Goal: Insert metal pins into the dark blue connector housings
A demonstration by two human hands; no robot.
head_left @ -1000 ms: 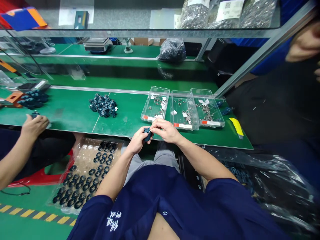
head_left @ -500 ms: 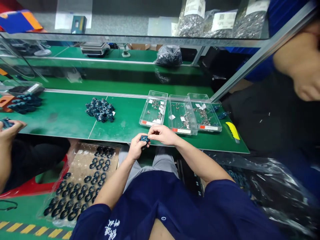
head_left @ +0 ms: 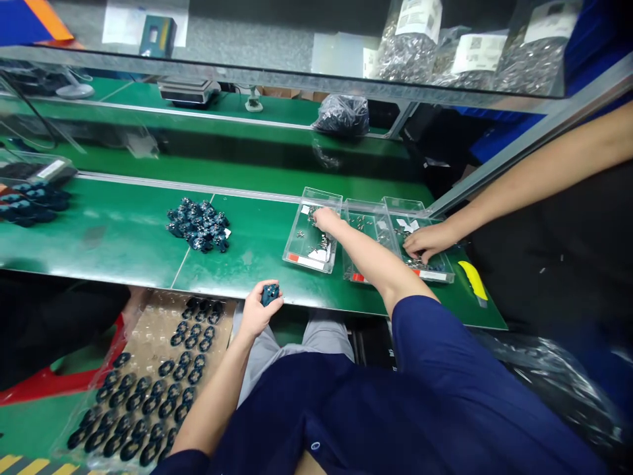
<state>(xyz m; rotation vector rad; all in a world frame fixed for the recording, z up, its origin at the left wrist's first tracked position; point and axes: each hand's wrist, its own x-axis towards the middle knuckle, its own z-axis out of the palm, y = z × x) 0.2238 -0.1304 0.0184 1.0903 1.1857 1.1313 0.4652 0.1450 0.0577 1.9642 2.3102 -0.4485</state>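
left hand (head_left: 256,311): clamped on one blue part (head_left: 270,293), at the table's (head_left: 123,231) near edge.
right hand (head_left: 326,218): in the leftmost tray (head_left: 306,260); grip cannot be told.
trays (head_left: 363,203): three, clear, side by side.
co-worker's hand (head_left: 426,241): one, on the rightmost tray (head_left: 435,276).
blue pile (head_left: 198,224): one, well left of the trays.

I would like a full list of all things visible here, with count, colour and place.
clear trays: three, transparent, side by side on green table
blue parts pile: one, dark blue, table middle
cutter: one, yellow, table's right edge
black rings: many, black, in plastic below table, left
bags of metal parts: three, silvery, top shelf
co-worker's hand: one, on right tray
left hand: one, holds small blue part
right hand: one, inside left tray
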